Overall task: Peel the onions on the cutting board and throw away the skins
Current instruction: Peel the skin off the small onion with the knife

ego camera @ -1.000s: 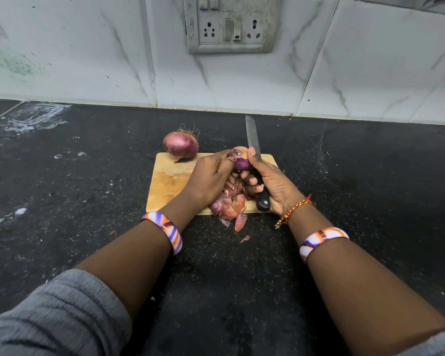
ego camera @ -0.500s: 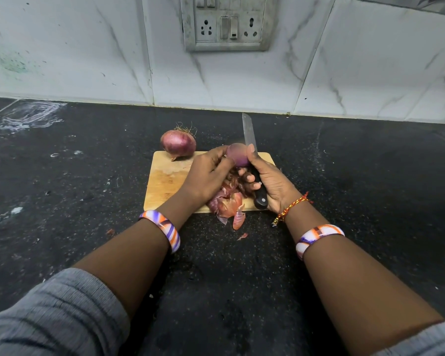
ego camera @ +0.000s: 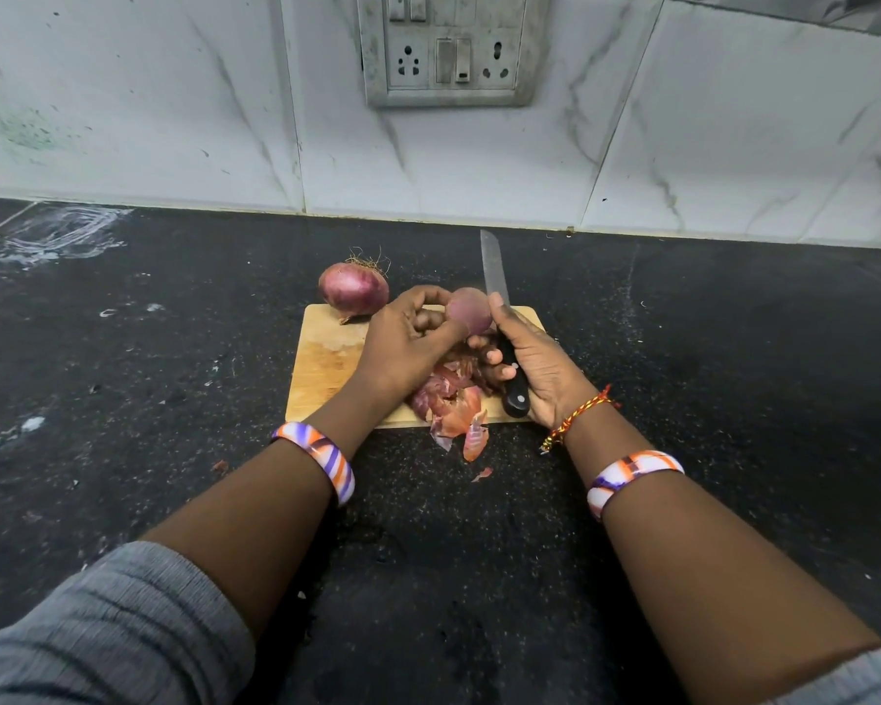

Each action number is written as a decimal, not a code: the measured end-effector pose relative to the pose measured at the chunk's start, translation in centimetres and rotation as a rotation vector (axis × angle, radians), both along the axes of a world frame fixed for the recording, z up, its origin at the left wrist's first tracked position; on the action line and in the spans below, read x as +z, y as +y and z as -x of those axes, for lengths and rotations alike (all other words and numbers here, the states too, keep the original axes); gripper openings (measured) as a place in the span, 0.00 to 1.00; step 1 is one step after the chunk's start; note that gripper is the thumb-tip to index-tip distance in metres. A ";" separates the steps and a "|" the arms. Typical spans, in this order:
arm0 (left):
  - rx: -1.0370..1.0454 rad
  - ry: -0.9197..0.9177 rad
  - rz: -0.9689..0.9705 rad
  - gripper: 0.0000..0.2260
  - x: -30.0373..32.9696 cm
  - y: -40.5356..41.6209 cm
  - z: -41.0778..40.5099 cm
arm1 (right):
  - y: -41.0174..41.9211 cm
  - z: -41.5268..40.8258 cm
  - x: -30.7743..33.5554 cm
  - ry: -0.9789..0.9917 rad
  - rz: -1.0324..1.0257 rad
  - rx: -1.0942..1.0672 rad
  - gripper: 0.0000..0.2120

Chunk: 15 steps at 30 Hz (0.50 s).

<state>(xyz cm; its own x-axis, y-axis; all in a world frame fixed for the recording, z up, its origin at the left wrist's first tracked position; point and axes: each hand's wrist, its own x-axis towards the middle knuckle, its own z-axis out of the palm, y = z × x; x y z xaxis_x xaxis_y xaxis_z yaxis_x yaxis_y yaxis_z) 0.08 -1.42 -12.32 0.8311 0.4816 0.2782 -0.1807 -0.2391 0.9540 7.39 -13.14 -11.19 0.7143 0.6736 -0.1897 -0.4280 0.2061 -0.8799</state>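
The wooden cutting board (ego camera: pixel 326 363) lies on the black counter (ego camera: pixel 174 348) with its long side running left to right; its far edge stops well short of the tiled wall (ego camera: pixel 174 119), and bare counter lies open on both sides and toward me. My left hand (ego camera: pixel 403 343) curls around the peeled onion (ego camera: pixel 471 310), pinching it above the board's far right part; my right hand (ego camera: pixel 535 363) is closed on the black handle of the knife (ego camera: pixel 494 269), thumb pressed to the onion's side. The knife's long axis runs almost straight away from me, blade tip past the far edge of the board and pointing at the wall. The unpeeled onion (ego camera: pixel 353 292) sits at the board's far left edge, root hairs up and to the right. The loose skins (ego camera: pixel 448 399) pile at the near edge under my hands; a few spill over onto the counter.
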 end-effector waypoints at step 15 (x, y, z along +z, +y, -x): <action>0.040 -0.061 0.007 0.14 0.1 0.0 -0.1 | 0.0 0.0 0.2 0.061 0.025 0.045 0.14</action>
